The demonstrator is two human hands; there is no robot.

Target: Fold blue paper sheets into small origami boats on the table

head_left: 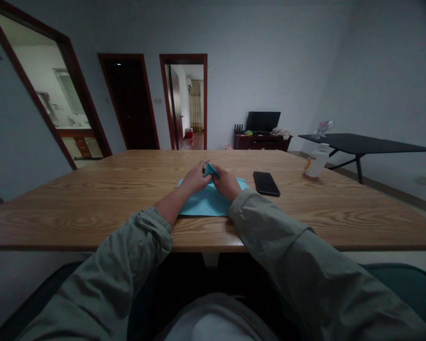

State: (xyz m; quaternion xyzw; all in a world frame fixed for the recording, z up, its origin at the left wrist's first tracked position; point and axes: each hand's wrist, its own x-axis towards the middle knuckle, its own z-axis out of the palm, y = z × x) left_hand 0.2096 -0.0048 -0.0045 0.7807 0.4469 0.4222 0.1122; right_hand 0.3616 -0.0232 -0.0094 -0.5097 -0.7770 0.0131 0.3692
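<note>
A light blue sheet of paper (206,203) lies flat on the wooden table (110,199) in front of me. My left hand (195,179) and my right hand (226,182) meet over its far edge. Both pinch a small folded blue paper piece (210,169) held between their fingertips just above the sheet. My grey-green sleeves reach in from the near table edge.
A black phone (266,183) lies flat to the right of the sheet. A white bottle (316,161) stands further right near the table's edge. Behind are a dark side table (365,142), a TV on a cabinet (262,122) and several doorways.
</note>
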